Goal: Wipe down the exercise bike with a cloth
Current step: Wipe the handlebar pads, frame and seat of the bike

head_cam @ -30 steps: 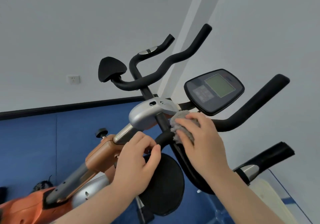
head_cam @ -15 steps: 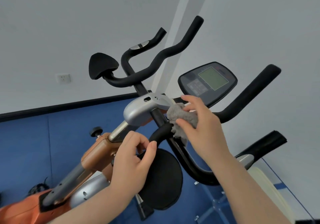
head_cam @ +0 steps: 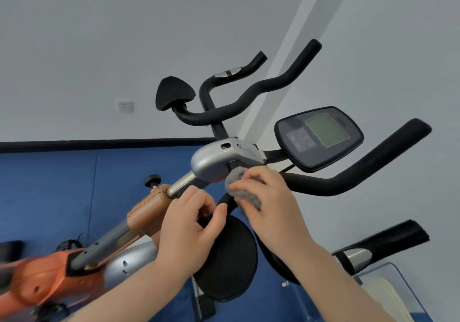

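Orange-and-silver exercise bike (head_cam: 154, 212), black handlebars, grey cloth (head_cam: 245, 192) bunched against handlebar stem

Bright even light, soft shadows, wide-angle bending, lower-left perhaps motion-blurred

A small indoor exercise room, as far as we can tell.

We see an exercise bike (head_cam: 214, 165) with black foam handlebars (head_cam: 249, 97), a display console (head_cam: 319, 139) and an orange frame, standing on blue floor matting (head_cam: 49, 192) that runs to a dark skirting strip (head_cam: 74, 144). Behind it we find plain pale walls with one wall socket (head_cam: 124, 106). At the lower right we make out a clear glass edge (head_cam: 388, 272); whether this is a home or a gym we cannot say.
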The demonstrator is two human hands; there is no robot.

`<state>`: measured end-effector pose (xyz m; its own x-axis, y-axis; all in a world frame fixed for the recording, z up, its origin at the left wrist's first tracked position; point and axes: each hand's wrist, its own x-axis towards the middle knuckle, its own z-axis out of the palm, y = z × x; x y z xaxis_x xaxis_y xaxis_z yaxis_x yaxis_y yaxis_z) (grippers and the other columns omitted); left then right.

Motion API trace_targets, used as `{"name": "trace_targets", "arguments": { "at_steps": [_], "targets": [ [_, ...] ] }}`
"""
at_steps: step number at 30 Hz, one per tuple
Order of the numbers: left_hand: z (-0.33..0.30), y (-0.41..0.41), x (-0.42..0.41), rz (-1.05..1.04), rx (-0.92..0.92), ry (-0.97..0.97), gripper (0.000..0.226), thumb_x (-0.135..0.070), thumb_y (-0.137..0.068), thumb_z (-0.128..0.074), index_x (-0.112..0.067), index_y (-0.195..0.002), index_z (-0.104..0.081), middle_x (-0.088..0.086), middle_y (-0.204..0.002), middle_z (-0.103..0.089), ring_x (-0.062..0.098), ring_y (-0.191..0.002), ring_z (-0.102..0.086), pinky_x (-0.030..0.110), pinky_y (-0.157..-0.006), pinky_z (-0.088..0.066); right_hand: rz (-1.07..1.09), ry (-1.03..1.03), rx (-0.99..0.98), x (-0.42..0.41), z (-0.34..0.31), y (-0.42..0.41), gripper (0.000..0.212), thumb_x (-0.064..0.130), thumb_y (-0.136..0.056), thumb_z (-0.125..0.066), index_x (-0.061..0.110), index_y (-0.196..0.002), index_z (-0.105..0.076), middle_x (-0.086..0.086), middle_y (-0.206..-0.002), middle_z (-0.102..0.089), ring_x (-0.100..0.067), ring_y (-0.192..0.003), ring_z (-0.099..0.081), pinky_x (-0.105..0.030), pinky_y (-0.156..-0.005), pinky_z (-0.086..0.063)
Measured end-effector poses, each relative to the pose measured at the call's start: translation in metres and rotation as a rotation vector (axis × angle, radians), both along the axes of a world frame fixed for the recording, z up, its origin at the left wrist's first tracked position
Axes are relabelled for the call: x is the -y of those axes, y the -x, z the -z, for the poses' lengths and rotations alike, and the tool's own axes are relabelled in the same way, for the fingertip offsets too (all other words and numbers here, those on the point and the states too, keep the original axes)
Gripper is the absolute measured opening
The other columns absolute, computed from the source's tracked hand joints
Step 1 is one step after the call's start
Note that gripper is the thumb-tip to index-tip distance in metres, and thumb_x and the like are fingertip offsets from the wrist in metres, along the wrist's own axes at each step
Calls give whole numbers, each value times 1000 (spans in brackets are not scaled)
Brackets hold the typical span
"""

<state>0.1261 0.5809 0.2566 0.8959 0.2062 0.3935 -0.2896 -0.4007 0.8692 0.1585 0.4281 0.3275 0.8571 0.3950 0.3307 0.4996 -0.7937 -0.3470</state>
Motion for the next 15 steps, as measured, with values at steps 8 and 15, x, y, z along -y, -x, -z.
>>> {"name": "trace_targets", "arguments": {
  "at_steps": [8,15],
  "targets": [
    [-5,2,3,-119,162,-279,24,-33,-89,-51,-19,-71,-57,-10,-68,-50,3,-66,-38,20,-64,-30,-158,124,-172,-6,-9,-9,36,10,-85,-68,26,-117,-67,14,-114,-56,-8,-108,-46,-7,-90,-32],
    [-5,5,5,-176,215,-399,24,-30,-91,-49,-17,-74,-60,-8,-69,-53,4,-67,-38,20,-65,-28,-135,185,-187,-13,-17,-17,32,24,-93,-58,30,-125,-60,16,-119,-59,-4,-107,-44,-13,-90,-32]
  ]
}}
